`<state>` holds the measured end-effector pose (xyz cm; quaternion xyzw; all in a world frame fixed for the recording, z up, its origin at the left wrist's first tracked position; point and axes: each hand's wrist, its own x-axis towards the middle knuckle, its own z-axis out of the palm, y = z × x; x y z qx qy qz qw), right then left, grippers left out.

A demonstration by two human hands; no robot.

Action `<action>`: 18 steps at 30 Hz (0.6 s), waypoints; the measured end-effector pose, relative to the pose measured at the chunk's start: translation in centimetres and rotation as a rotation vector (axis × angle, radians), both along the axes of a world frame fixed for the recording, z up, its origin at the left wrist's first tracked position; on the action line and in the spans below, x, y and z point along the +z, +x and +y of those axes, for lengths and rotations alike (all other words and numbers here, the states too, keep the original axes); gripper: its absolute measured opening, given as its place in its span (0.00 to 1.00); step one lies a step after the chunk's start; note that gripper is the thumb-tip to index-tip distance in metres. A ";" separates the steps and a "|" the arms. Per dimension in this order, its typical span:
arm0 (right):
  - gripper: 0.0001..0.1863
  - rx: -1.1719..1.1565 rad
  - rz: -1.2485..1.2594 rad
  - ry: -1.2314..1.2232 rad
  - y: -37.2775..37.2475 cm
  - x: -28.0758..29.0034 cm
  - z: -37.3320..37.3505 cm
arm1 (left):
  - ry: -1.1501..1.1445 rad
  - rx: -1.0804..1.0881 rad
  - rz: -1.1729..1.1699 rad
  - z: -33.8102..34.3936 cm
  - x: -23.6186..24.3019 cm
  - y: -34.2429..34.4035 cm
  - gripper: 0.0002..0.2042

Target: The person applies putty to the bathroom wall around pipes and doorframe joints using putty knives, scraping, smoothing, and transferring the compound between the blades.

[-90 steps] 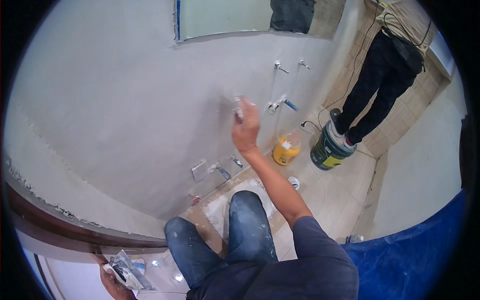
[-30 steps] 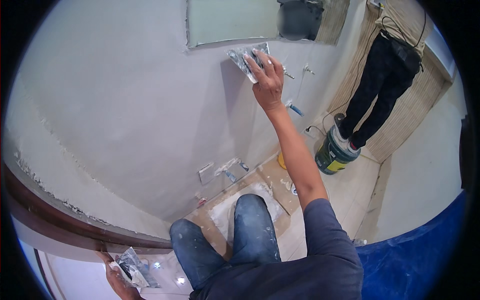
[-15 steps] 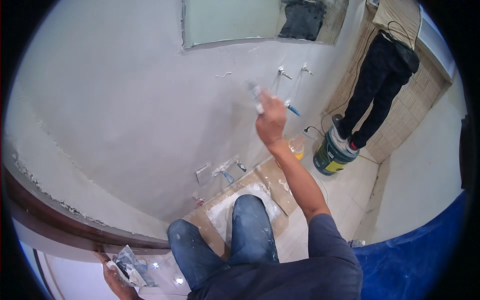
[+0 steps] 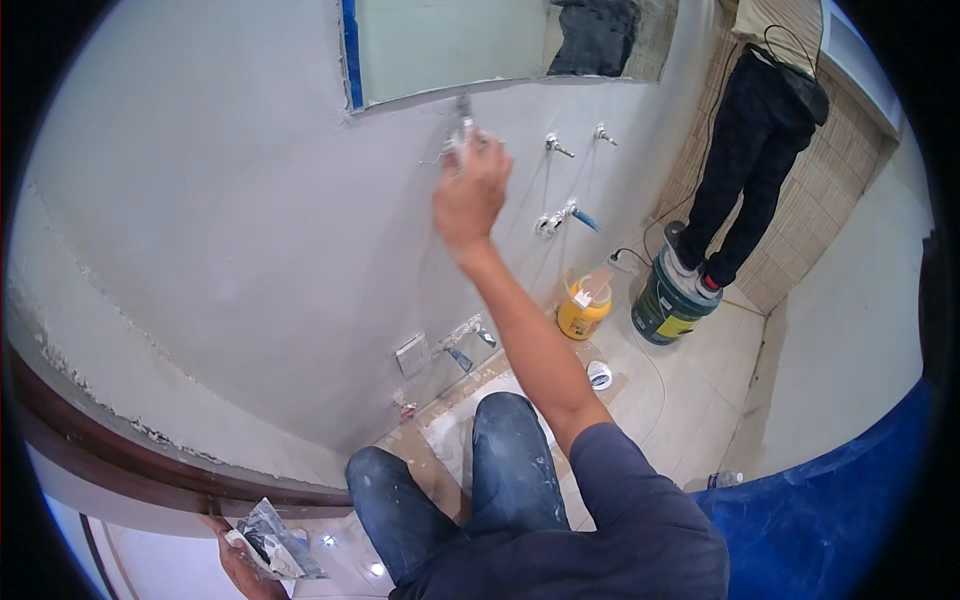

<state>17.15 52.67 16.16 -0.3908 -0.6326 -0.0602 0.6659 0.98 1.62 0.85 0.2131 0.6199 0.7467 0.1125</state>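
Observation:
My right hand (image 4: 472, 185) grips a metal putty knife (image 4: 463, 112) at the grey wall (image 4: 250, 220), just below the mirror (image 4: 450, 40) with blue tape along its left edge. The blade is seen edge-on and blurred, with white filler around it. Valve stubs (image 4: 557, 147) and pipe stubs (image 4: 585, 219) stick out right of the hand. At lower left, my left hand (image 4: 240, 565) holds a metal trowel (image 4: 275, 540) loaded with pale filler; some of its fingers are hidden behind it.
A co-worker (image 4: 745, 160) stands on a green bucket (image 4: 665, 310) at right, with cords nearby. A yellow tub (image 4: 582, 318), a white lid (image 4: 598, 375) and cardboard (image 4: 405, 440) lie along the wall base. A blue surface (image 4: 820, 500) fills the lower right.
My right hand with the knife moved down from below the mirror, then went left and up toward its edge. The view shifted slightly. My left hand stayed low with the trowel.

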 end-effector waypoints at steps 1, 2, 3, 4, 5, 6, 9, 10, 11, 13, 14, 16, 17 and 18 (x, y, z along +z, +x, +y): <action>0.24 0.031 -0.021 0.035 -0.8 -0.4 -1.5 | -0.002 0.004 -0.001 0.0 0.0 0.0 0.36; 0.25 0.050 -0.088 0.107 -1.5 -0.9 -3.3 | -0.003 0.011 -0.002 0.1 0.1 0.0 0.36; 0.26 0.065 -0.156 0.178 -1.6 -1.5 -4.6 | -0.006 0.015 -0.004 0.0 0.1 0.1 0.36; 0.26 0.067 -0.156 0.175 -1.3 -2.2 -5.4 | -0.008 0.020 -0.007 -0.1 0.1 0.1 0.36; 0.29 0.159 -0.300 0.210 -0.8 -2.9 -6.0 | -0.008 0.025 -0.008 -0.3 0.1 0.1 0.36; 0.31 0.254 -0.442 0.244 -0.3 -3.4 -6.2 | -0.008 0.033 -0.010 -0.4 0.1 0.0 0.36; 0.28 0.212 -0.506 0.543 3.3 -3.6 -3.4 | -0.005 0.044 -0.018 -0.9 -0.5 -0.5 0.36; 0.28 0.152 -0.500 0.574 4.5 -3.5 -2.0 | 0.009 0.021 -0.029 -1.2 -1.1 -1.0 0.35; 0.28 0.107 -0.494 0.613 5.8 -2.9 -0.1 | 0.022 -0.003 -0.040 -1.7 -1.8 -1.6 0.34; 0.28 0.039 -0.457 0.653 7.3 -1.1 3.5 | 0.042 -0.049 -0.064 -2.8 -3.1 -2.8 0.32; 0.28 0.013 -0.429 0.655 7.6 -0.2 4.9 | 0.050 -0.073 -0.077 -3.1 -3.3 -3.0 0.32; 0.29 -0.016 -0.422 0.655 7.6 1.0 6.9 | 0.040 -0.053 -0.065 -2.2 -2.5 -2.1 0.32; 0.30 -0.045 -0.412 0.658 7.5 1.3 7.8 | 0.031 -0.031 -0.049 -1.4 -1.7 -1.3 0.33; 0.31 -0.030 -0.428 0.634 7.1 1.1 8.3 | 0.022 -0.009 -0.034 -0.6 -0.8 -0.5 0.33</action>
